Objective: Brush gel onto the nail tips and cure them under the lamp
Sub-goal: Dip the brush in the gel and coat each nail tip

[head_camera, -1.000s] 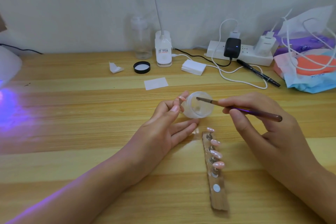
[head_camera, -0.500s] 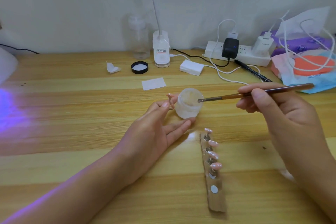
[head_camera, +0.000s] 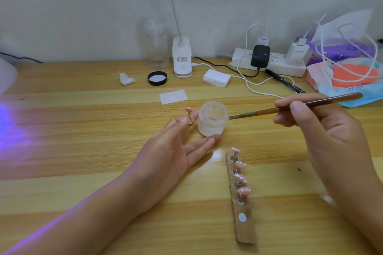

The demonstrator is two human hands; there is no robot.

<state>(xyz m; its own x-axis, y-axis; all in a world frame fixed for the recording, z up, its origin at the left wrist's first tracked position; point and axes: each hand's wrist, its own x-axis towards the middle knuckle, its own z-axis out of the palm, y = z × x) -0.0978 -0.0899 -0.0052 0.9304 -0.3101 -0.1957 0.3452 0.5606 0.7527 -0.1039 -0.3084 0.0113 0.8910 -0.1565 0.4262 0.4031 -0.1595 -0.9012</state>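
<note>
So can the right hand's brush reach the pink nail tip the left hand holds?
Likely yes: the brown-handled brush need only pass over the frosted round jar to the pink nail tip.

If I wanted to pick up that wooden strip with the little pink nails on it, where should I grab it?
Probably the bare near end of the wooden strip, pinched across its long edges, coming from the side nearest you. The pink nail tips stand on pegs along its far part, so fingers there would likely knock them; nothing stands past the white disc.
</note>
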